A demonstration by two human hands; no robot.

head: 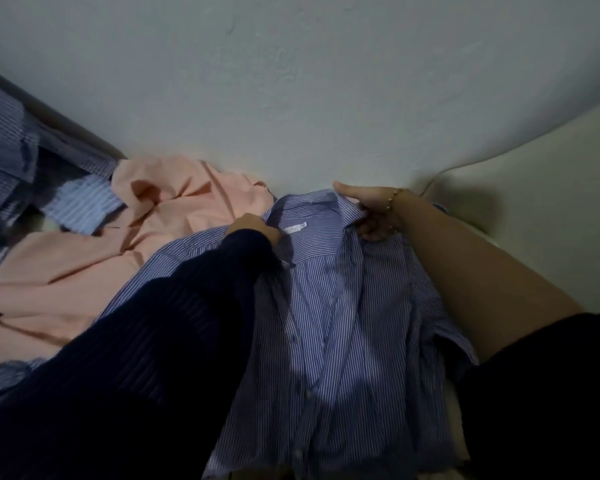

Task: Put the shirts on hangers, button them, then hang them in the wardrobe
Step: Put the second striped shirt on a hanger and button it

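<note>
While no hanger is showing, the striped shirt point(326, 323) is hanging unbuttoned, overlapping the pink shirt point(101, 265); the right hand point(371, 213) and left hand point(257, 230) are each pinching its collar. Judged: hangering is only beginning, next needing a hanger slipped inside.

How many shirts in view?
3 at least: a striped shirt, its collar gripped by left hand and right hand; a pink shirt left of it; a blue heap far left, maybe several shirts.
</note>
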